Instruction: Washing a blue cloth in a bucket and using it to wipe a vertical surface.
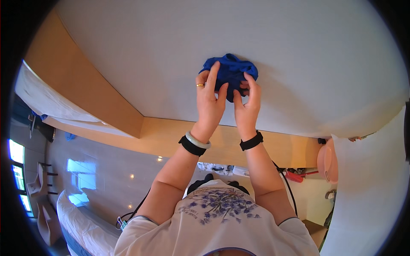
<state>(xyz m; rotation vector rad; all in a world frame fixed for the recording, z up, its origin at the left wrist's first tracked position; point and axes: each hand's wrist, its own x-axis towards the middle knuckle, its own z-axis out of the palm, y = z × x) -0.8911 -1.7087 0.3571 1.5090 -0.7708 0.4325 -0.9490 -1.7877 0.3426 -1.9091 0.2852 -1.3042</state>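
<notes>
A crumpled blue cloth (229, 72) lies bunched against a broad pale grey surface (144, 60). On its left side is my left hand (209, 97), its fingers bent over the fabric and a gold ring on one of them. My right hand (248, 99) grips the cloth from the right, some of its fingertips hidden in the folds. Both thumbs point towards each other over the lower part of the cloth, a small gap between them. I cannot tell whether the grey surface is a wall or a flat top.
A wooden ledge (179, 136) runs along the grey surface's near edge and joins a wooden panel (86, 76) at left. A pink basin (327, 161) stands at right beside a white sheet (368, 179). Black cables (286, 184) hang beside my arms. Chairs (38, 182) stand far left.
</notes>
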